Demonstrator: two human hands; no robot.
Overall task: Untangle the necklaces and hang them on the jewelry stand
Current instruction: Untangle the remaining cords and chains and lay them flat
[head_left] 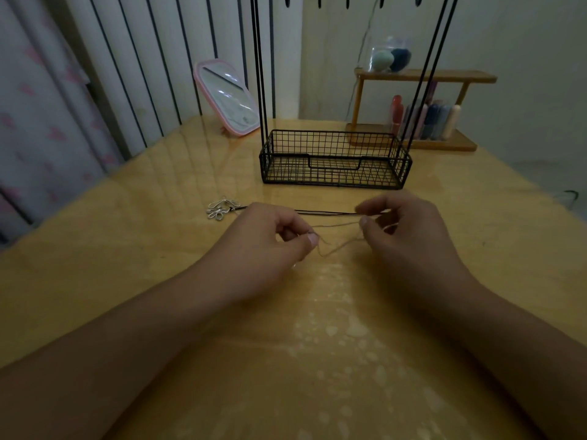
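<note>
Two hands, left hand [266,239] and right hand [403,230], each grip pinching the pale chain [336,246]; slack is best kept while strands are teased apart.

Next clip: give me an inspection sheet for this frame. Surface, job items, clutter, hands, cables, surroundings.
Surface: glossy wooden table, with pale blotches near the person.
Job's things: thin pale chain stretched between both hands; dark cord necklace lying flat, its silver pendant at the left end; black wire jewelry stand, basket base holding nothing, hooks mostly out of frame.
Clutter: pink mirror; wooden shelf with a clear jar and bottles.
Hands: left hand and right hand each pinch the chain with their fingers.
Cables: thin wire on the wall behind the shelf.
Surroundings: curtain at left, striped panel behind, plain wall at right.
</note>
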